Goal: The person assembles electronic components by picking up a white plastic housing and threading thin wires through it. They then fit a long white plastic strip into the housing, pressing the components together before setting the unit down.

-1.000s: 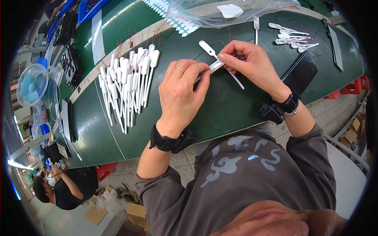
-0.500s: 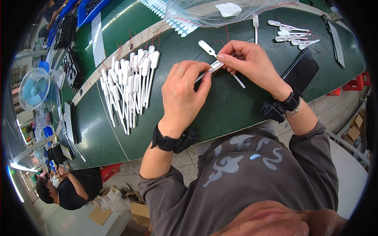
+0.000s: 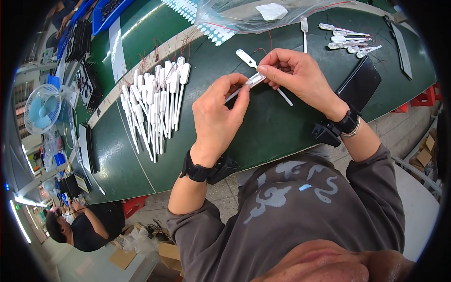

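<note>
Between my hands is a slim white plastic piece (image 3: 254,80) with a hollow, wide head and a thin stem. My left hand (image 3: 220,110) pinches it near the stem with thumb and fingers. My right hand (image 3: 297,74) is closed at the other end of the head, fingertips partly hidden, and a thin red wire rises beside it. Just beyond lies another white stick-shaped piece (image 3: 245,58) with a slot in its head; its stem passes under my right hand. To the left, many similar white sticks (image 3: 155,96) with red wires are piled together.
Several open white pieces (image 3: 350,43) lie at the far right, near a flat black device (image 3: 361,82). One more stick (image 3: 305,35) lies beyond my right hand. A clear plastic bag (image 3: 235,18) and a dotted sheet (image 3: 213,32) are at the back. A co-worker (image 3: 94,228) sits at lower left.
My left fingers have shifted slightly on the held piece, showing more of its head, and the hand has turned a little. My right hand stays almost in place.
</note>
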Motion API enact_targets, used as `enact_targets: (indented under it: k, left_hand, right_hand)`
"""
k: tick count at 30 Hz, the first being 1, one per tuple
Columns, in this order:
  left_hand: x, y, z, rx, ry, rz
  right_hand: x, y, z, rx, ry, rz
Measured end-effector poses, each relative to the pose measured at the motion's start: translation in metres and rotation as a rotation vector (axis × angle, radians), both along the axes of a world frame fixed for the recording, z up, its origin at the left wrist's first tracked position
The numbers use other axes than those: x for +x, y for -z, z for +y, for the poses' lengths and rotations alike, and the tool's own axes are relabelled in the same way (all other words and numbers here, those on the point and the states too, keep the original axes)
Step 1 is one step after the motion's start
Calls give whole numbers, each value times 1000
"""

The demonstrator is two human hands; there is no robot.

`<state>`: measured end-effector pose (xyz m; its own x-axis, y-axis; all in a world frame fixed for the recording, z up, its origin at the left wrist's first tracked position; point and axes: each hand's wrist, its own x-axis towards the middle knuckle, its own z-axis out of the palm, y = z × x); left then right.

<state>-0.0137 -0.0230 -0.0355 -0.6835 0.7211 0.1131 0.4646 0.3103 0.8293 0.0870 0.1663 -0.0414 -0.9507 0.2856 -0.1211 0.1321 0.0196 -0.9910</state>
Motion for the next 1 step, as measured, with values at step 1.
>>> enact_targets:
  k: [1]
  left_hand:
    - [1, -2, 0, -30, -18, -100]
  right_hand:
    - [0, 0, 0, 3, -8, 4]
